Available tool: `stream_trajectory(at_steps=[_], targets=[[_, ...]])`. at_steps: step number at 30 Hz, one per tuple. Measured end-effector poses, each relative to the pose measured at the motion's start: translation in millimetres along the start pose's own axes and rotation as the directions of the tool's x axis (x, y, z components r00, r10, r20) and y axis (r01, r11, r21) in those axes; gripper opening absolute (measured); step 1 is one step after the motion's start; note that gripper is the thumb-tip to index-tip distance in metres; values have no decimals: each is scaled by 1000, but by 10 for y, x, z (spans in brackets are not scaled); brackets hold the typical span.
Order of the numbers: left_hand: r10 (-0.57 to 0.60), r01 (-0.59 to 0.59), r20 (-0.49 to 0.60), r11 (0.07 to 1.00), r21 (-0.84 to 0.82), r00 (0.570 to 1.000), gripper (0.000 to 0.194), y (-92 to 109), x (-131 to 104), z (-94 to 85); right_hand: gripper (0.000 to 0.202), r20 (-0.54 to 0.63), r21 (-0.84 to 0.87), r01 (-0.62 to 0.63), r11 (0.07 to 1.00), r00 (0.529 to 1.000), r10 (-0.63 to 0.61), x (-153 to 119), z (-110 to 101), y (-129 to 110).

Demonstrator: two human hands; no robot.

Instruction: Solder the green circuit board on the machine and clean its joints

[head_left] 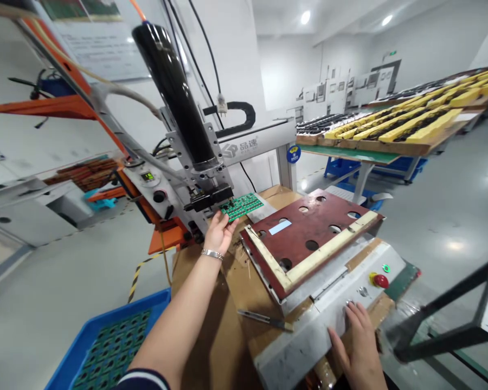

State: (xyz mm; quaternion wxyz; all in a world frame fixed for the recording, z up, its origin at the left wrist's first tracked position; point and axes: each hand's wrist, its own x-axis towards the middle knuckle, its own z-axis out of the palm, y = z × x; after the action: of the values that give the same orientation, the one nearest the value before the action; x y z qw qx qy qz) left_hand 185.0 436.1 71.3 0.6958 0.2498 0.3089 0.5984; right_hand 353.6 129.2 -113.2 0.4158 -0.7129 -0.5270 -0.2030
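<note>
My left hand (220,232), with a metal bracelet at the wrist, grips the near left edge of a green circuit board (248,205). The board is held under the black cylinder head (173,97) of a machine. My right hand (358,338) rests with fingers spread on the machine's grey front panel (305,344), its fingertips by a metal button. Between the hands lies a dark red plate (301,238) with round holes, cream strips along two edges and a pale blue label.
A tweezer-like tool (264,319) lies on the brown cardboard. A red emergency button (380,280) stands on the panel. At the lower left is a blue bin (69,346) of green boards. Yellow trays (390,127) cover tables behind, and a black frame (451,325) stands right.
</note>
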Motion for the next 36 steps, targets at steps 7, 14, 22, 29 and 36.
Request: stream_trajectory(at_steps=[7, 14, 22, 29, 36], targets=[[6, -6, 7, 1000, -13, 1000, 19, 21, 5, -38, 53, 0, 1, -6, 1000, 1000, 6, 7, 7, -7], [16, -16, 11, 999, -34, 1000, 17, 29, 23, -47, 53, -6, -7, -8, 1000, 1000, 8, 0, 8, -8], [15, -14, 11, 999, -37, 1000, 16, 19, 48, -31, 55, 1, -10, -6, 1000, 1000, 6, -24, 10, 19], [-7, 6, -25, 1000, -26, 1000, 20, 28, -49, -92, 55, 5, -14, -5, 1000, 1000, 5, -7, 4, 6], [10, -12, -48, 999, -34, 999, 21, 92, -124, -261, 55, 7, -18, 0, 1000, 1000, 1, -13, 7, 26]])
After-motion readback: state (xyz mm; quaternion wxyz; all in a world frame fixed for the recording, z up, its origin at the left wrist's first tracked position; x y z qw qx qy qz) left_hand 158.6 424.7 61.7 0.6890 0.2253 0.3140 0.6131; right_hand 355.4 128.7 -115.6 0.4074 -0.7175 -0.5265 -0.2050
